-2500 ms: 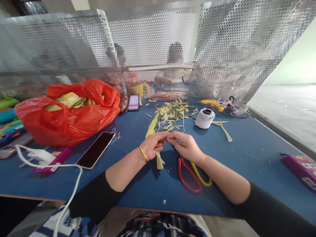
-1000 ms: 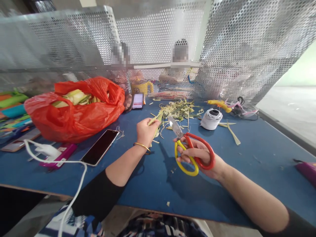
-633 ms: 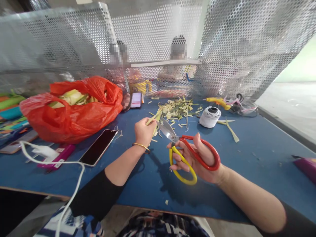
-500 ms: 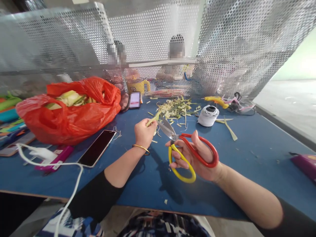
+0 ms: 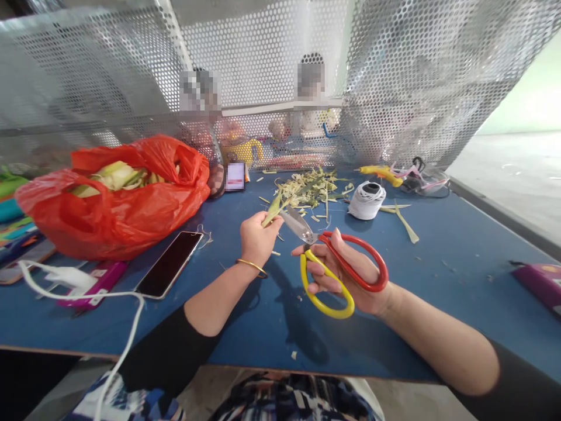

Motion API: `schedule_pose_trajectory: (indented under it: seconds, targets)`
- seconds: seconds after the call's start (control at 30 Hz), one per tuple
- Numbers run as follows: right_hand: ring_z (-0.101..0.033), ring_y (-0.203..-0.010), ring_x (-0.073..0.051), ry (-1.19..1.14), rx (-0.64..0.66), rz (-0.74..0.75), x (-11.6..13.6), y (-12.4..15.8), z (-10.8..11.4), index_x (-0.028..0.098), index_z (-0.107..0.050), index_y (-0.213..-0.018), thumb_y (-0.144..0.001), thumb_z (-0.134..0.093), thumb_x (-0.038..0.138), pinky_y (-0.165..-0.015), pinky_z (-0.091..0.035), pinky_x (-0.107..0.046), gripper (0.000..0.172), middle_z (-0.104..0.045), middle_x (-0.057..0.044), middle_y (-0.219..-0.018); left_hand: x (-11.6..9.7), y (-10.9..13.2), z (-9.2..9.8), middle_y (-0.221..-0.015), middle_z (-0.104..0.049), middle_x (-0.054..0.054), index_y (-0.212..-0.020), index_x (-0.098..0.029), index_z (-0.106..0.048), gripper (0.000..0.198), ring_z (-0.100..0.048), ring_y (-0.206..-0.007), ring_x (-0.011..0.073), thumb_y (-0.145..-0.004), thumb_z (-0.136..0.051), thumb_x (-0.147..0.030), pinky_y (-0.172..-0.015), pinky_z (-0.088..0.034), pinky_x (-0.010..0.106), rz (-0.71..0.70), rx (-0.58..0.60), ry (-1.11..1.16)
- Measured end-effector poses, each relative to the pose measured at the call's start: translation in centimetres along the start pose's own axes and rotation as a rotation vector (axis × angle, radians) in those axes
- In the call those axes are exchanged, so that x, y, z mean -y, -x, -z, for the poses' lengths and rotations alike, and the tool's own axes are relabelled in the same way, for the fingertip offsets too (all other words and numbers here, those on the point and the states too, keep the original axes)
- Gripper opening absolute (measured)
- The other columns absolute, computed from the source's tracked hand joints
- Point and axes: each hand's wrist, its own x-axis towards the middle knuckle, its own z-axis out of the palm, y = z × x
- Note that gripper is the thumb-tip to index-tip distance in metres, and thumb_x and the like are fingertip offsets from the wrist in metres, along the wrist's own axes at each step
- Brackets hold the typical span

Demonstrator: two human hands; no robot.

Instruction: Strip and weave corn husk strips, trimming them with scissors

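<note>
Between the fingers of my left hand (image 5: 259, 241) is a pale green strip of dried husk or leaf (image 5: 273, 207), its tip pointing up and away. My right hand (image 5: 346, 269) is wrapped round a pair of scissors (image 5: 302, 227) with one red and one yellow handle. The blades lie just right of the strip, close to my left fingertips; whether they touch it I cannot tell. Behind both hands lies a loose heap of pale green and straw-coloured clippings (image 5: 309, 186) on the blue table (image 5: 394, 333).
Left stands a red plastic bag (image 5: 144, 219) of husks, with a phone (image 5: 169, 264) and white cable (image 5: 131, 339) nearer me. A white roll (image 5: 367, 202), a yellow-handled tool (image 5: 382, 174) and clear goggles (image 5: 432, 182) sit back right. A perforated metal screen (image 5: 272, 52) closes the far side.
The view has shifted slightly. In my left hand the strip has turned and shows a broader face. The scissors remain in my right hand with their handles a little further apart.
</note>
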Motion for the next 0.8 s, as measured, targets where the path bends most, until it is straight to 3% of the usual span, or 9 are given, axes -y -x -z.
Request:
schedule_pose_trajectory:
  seconds: [0.17,0.27,0.37,0.47,0.53,0.6,0.63,0.7,0.8]
  targets:
    - [-0.029,-0.036,0.0,0.073,-0.063,-0.003,0.2,0.0,-0.4,0.013,-0.068,-0.089,-0.09,-0.064,0.062,-0.059,-0.055,-0.02,0.049,-0.048,0.009,-0.063,0.1,-0.1,-0.1,-0.049,-0.057,-0.006,-0.062,-0.019,-0.068,0.008,-0.048,-0.049,0.01,-0.067,-0.071,-0.024,-0.051,-0.035,0.023,0.01,-0.01,0.019]
    - [-0.029,-0.036,-0.001,0.265,-0.195,0.054,0.2,0.0,-0.5,0.016,-0.066,-0.09,-0.088,-0.059,0.07,-0.057,-0.054,-0.024,0.054,-0.045,0.009,-0.062,-0.1,-0.2,-0.2,-0.05,-0.057,-0.006,-0.061,-0.018,-0.068,0.008,-0.047,-0.05,0.0094,-0.066,-0.073,-0.022,-0.051,-0.035,0.022,0.044,-0.022,0.059]
    - [-0.044,-0.042,-0.009,0.779,-0.472,0.103,0.4,-0.1,-0.1,0.018,-0.064,-0.097,-0.092,-0.053,0.066,-0.057,-0.051,-0.028,0.05,-0.05,0.006,-0.062,-0.8,-0.2,0.0,-0.048,-0.052,-0.006,-0.062,-0.017,-0.067,0.008,-0.04,-0.046,0.0073,-0.064,-0.075,-0.019,-0.046,-0.03,0.021,0.157,0.016,0.198]
    - [-0.064,-0.064,-0.021,1.567,-0.755,0.01,1.0,-0.3,0.6,0.017,-0.063,-0.11,-0.093,-0.06,0.048,-0.062,-0.047,-0.031,0.035,-0.064,-0.003,-0.073,-1.8,0.2,0.4,-0.042,-0.033,-0.012,-0.063,-0.017,-0.061,0.015,-0.022,-0.039,0.0039,-0.066,-0.076,-0.018,-0.04,-0.015,0.02,0.405,0.219,0.414]
    - [-0.07,-0.079,-0.026,1.962,-0.844,-0.115,1.5,-0.4,1.0,0.015,-0.062,-0.119,-0.094,-0.058,0.037,-0.064,-0.046,-0.032,0.034,-0.071,-0.011,-0.091,-2.3,0.5,0.7,-0.043,-0.026,-0.014,-0.06,-0.018,-0.055,0.023,-0.015,-0.039,0.0021,-0.066,-0.077,-0.017,-0.039,-0.009,0.018,0.547,0.368,0.522]
    - [-0.071,-0.086,-0.029,2.161,-0.838,-0.203,1.8,-0.4,1.5,0.012,-0.065,-0.118,-0.095,-0.054,0.029,-0.066,-0.046,-0.032,0.03,-0.072,-0.016,-0.101,-2.7,0.8,0.7,-0.045,-0.025,-0.014,-0.059,-0.018,-0.051,0.027,-0.014,-0.04,0.0012,-0.068,-0.077,-0.014,-0.039,-0.007,0.017,0.619,0.436,0.567]
    - [-0.071,-0.089,-0.029,2.206,-0.812,-0.192,2.0,-0.3,1.8,0.012,-0.067,-0.114,-0.094,-0.054,0.026,-0.067,-0.047,-0.033,0.027,-0.072,-0.017,-0.103,-2.8,0.9,0.7,-0.045,-0.025,-0.014,-0.059,-0.018,-0.051,0.028,-0.014,-0.04,0.001,-0.068,-0.077,-0.013,-0.039,-0.007,0.017,0.637,0.445,0.574]
    - [-0.069,-0.096,-0.03,2.193,-0.774,-0.009,2.1,-0.3,2.4,0.014,-0.072,-0.103,-0.091,-0.058,0.024,-0.074,-0.049,-0.034,0.021,-0.071,-0.018,-0.108,-2.8,1.0,0.6,-0.045,-0.024,-0.013,-0.06,-0.017,-0.052,0.027,-0.014,-0.04,0.0007,-0.069,-0.076,-0.012,-0.039,-0.006,0.017,0.649,0.438,0.583]
    - [-0.067,-0.095,-0.027,1.804,-0.722,0.402,1.9,-1.0,2.7,0.018,-0.076,-0.095,-0.088,-0.065,0.033,-0.082,-0.051,-0.038,0.02,-0.073,-0.014,-0.106,-2.9,1.3,0.5,-0.045,-0.024,-0.013,-0.061,-0.017,-0.053,0.026,-0.015,-0.039,0.0007,-0.069,-0.078,-0.013,-0.039,-0.006,0.017,0.647,0.433,0.595]
